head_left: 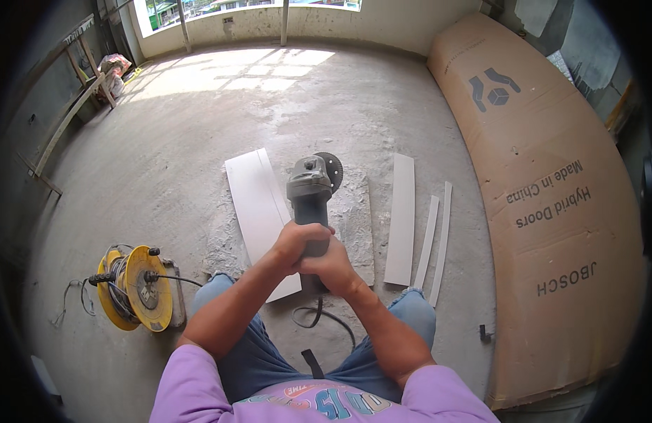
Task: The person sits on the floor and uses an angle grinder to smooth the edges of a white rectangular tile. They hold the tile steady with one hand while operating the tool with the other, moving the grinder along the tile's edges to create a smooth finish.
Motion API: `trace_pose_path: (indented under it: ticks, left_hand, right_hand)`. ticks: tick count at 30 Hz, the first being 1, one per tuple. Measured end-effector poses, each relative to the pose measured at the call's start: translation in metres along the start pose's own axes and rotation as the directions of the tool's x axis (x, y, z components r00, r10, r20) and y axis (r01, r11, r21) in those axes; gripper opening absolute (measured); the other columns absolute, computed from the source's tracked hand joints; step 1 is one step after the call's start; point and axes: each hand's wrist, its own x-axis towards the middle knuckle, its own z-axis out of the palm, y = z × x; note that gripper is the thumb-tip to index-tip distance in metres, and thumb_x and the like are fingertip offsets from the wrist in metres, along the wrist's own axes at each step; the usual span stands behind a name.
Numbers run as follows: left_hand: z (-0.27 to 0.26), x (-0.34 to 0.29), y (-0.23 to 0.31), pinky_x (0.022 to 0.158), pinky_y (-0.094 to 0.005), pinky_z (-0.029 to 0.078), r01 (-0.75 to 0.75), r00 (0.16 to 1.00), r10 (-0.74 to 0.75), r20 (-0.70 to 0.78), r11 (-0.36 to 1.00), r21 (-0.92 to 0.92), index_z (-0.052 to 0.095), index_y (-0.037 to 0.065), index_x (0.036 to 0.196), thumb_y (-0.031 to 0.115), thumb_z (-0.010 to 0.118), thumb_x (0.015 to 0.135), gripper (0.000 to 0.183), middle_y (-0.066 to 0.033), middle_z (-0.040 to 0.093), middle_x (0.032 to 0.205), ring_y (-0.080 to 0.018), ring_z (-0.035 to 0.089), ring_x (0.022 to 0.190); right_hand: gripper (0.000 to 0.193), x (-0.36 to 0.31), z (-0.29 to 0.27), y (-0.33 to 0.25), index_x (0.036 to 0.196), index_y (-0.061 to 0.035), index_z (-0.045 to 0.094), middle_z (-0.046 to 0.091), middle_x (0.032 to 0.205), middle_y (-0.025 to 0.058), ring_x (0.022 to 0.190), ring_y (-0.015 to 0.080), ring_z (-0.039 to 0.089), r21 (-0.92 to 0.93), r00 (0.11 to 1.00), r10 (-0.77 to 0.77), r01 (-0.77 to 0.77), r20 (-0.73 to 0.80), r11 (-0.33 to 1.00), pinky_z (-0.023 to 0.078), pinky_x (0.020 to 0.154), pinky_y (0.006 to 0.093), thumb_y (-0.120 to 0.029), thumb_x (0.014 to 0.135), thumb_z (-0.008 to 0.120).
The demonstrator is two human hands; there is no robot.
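Observation:
Both of my hands are wrapped round the dark body of an angle grinder (310, 189), which I hold up in front of me with its head pointing away. My left hand (298, 243) and my right hand (329, 264) meet on its grip, the thumbs close together. A dark cutting disc (331, 171) sits at the right of the grinder's head. Below and behind the tool lies a long white panel (252, 194) with a line along its length, partly hidden by my left arm. It rests on a rough, dusty board (355, 211).
Right of the board lie a white strip (400, 218) and two thinner strips (426, 240). A yellow cable reel (148, 287) stands at the left, its cord running toward my legs. A large cardboard box (544, 233) fills the right side. Wooden framing (65, 134) leans at the far left.

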Motion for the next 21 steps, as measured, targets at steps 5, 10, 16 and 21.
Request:
trace_pose_path:
  ticks: [5,10,16,21]
  left_hand:
    - [-0.004,0.003,-0.005,0.078,-0.0352,0.055,-0.033,0.999,0.034,0.035,0.999,-0.026,0.066,-0.008,0.103,0.016,0.068,0.078,0.035,-0.0168,0.067,0.093,-0.0237,0.067,0.083]
    - [-0.004,0.011,-0.010,0.078,-0.0334,0.054,-0.018,1.000,0.018,-0.023,1.000,0.007,0.068,-0.006,0.099,0.018,0.074,0.075,0.034,-0.0135,0.067,0.095,-0.0209,0.066,0.084]
    - [0.001,0.010,-0.011,0.061,-0.0370,0.050,-0.124,0.988,0.126,-0.089,0.992,0.024,0.062,0.000,0.081,0.016,0.077,0.067,0.026,-0.0095,0.060,0.077,-0.0197,0.058,0.066]
    - [0.006,0.006,-0.011,0.063,-0.0372,0.051,-0.140,0.986,0.137,-0.093,0.990,-0.022,0.061,0.001,0.075,0.012,0.078,0.063,0.023,-0.0104,0.061,0.077,-0.0212,0.061,0.067]
  right_hand:
    - [0.044,0.001,0.000,0.005,0.106,0.0040,0.060,0.067,0.095,0.0080,0.086,0.0171,0.067,0.060,1.000,-0.029,0.030,-0.007,0.998,0.055,0.073,0.0307,-0.008,0.068,0.078]
    - [0.042,0.002,-0.003,0.005,0.106,0.0034,0.060,0.065,0.094,0.0050,0.083,0.0150,0.065,0.059,0.997,0.067,-0.069,0.047,0.996,0.054,0.073,0.0292,-0.008,0.069,0.075]
    - [0.038,-0.001,0.002,0.007,0.101,0.0013,0.062,0.064,0.083,0.0064,0.070,0.0169,0.064,-0.018,0.999,-0.016,0.017,0.036,1.000,0.051,0.065,0.0314,-0.021,0.071,0.070]
    - [0.043,-0.003,-0.001,0.009,0.108,0.0009,0.058,0.062,0.085,0.0078,0.072,0.0173,0.063,-0.053,0.998,0.012,-0.008,0.061,0.999,0.050,0.066,0.0312,-0.024,0.074,0.068]
